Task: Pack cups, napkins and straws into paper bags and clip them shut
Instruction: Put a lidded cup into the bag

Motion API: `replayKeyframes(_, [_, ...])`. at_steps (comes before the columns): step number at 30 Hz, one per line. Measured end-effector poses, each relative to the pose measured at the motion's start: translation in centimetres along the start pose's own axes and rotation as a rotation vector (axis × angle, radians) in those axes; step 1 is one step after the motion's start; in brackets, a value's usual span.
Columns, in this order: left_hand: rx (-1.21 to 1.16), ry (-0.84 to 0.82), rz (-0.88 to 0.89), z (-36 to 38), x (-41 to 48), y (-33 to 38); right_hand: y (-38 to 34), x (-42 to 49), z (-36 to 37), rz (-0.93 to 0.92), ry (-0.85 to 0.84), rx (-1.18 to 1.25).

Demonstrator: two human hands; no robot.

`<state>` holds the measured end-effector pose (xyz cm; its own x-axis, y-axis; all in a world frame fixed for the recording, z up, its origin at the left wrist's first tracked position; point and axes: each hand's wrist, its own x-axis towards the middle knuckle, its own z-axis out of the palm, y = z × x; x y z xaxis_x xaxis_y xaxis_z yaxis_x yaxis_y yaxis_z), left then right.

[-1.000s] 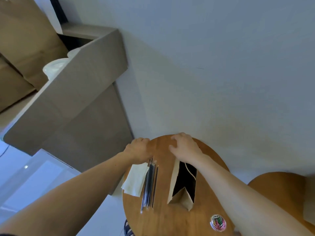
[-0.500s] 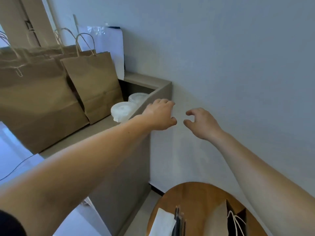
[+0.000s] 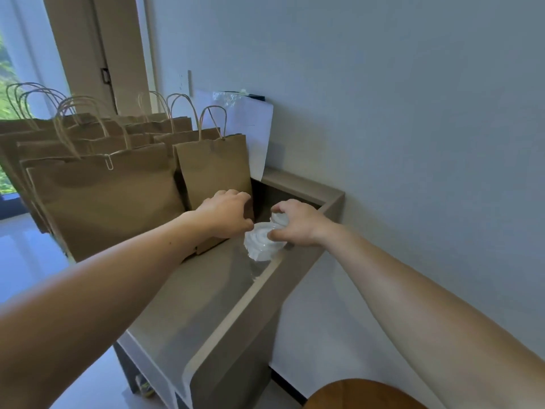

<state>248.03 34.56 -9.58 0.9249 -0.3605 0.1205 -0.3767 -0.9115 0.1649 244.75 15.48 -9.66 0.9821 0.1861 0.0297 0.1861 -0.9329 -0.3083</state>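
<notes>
My right hand point(image 3: 298, 222) sits near the middle of the view, fingers curled down over the far cup point(image 3: 278, 218). Its white lid shows in the crook between my thumb and forefinger, so I take it that I am grasping that lid. My thumb lies across the 3 o'clock edge of the near cup point(image 3: 261, 243), touching its ridged white lid. That near cup's clear body shows below the lid toward 6 o'clock, tucked just inside the raised edge of the counter point(image 3: 206, 293).

My left hand point(image 3: 227, 214) is at 9 o'clock of the near cup, fingers bent and the thumb tip right at the lid's rim. Whether it actually grips anything I cannot tell, since the knuckles hide the fingertips. The back of that hand is against the foot of the small bag point(image 3: 215, 169), which stands upright with its handles up.

The other paper bags point(image 3: 88, 137) stand in a row toward 10 o'clock. The nearest of them is a big clipped bag point(image 3: 109, 202), closed at the top by a paper clip point(image 3: 109, 163). A white sheet point(image 3: 250, 128) leans on the wall point(image 3: 383, 113) at 12 o'clock of the cups. At 5 o'clock, low in the view, a slice of the round table point(image 3: 362, 394) shows — well apart from both hands.
</notes>
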Motion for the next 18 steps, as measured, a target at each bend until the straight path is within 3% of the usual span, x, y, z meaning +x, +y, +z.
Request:
replayKeyframes(10, [-0.025, -0.053, -0.030, 1.9, 0.7, -3.9, -1.9, 3.4, 1.5, -0.061, -0.341, -0.163])
replayKeyframes(14, [-0.038, -0.061, -0.026, 2.3, 1.0, -3.9, -1.7, 3.3, 1.7, -0.085, -0.376, -0.226])
replayKeyframes(18, [-0.033, -0.059, -0.027, 2.2, 1.1, -3.3, -1.6, 3.0, 2.3, -0.127, -0.261, -0.279])
